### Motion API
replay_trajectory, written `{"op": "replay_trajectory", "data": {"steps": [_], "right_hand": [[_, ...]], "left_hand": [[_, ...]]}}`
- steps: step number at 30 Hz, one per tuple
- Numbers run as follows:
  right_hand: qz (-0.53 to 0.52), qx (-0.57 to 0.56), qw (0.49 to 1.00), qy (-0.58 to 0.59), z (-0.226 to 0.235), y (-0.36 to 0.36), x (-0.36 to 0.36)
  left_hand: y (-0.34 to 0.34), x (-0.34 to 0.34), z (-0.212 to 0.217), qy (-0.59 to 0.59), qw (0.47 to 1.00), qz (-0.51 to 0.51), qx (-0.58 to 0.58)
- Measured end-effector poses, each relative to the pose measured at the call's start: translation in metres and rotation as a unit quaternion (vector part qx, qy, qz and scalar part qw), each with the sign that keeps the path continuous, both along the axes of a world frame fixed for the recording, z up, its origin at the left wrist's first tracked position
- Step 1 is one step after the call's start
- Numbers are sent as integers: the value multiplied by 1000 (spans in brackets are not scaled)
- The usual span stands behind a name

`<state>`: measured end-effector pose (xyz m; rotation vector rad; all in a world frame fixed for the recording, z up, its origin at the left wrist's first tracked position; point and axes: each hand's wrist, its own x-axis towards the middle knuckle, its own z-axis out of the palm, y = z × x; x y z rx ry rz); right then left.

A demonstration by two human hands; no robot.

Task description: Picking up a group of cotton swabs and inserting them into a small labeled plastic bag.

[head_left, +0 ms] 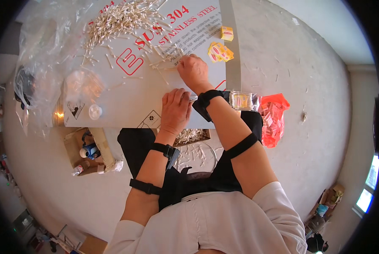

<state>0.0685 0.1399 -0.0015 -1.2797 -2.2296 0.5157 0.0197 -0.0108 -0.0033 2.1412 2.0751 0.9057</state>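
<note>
My right hand [193, 74] is closed above the table, its fingertips curled down beside loose cotton swabs [159, 64]. Whatever it may grip is hidden under the fingers. Closer to me, my left hand [175, 109] is bent near the table's front edge, fingers together. A small shiny, clear piece [193, 97], perhaps plastic film, shows at its fingertips. A big heap of cotton swabs [124, 19] lies at the far left of the table. By my right forearm sits a clear pack of swabs with a yellow label [241, 100].
Yellow cards [220, 52] and a small yellow stack [226, 34] lie at the table's right edge. A red plastic bag [273, 120] is beside my right thigh. Clear plastic bags [45, 55] and a white round tub [95, 111] are left. Below stands a cardboard box [106, 146].
</note>
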Motion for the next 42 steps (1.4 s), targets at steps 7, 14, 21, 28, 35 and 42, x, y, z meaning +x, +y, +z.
{"op": "replay_trajectory", "data": {"steps": [7,14,21,28,35,42], "right_hand": [[132,62,989,21,2,-6,28],[137,95,986,5,2,-2,28],[168,47,984,25,4,-22,69],[88,-50,979,175,4,-58,108],[-47,-140,924,352,-4,-107,97],[-58,-126,904,405,-9,-111,74]], "left_hand": [[-3,-4,0,-10,1000,10,5],[-1,1,1,-16,1000,12,-14],[-1,3,2,41,996,36,-65],[-3,7,3,59,987,-12,-147],[-21,9,-1,-32,995,84,-52],[-4,11,-4,-445,884,126,63]]}}
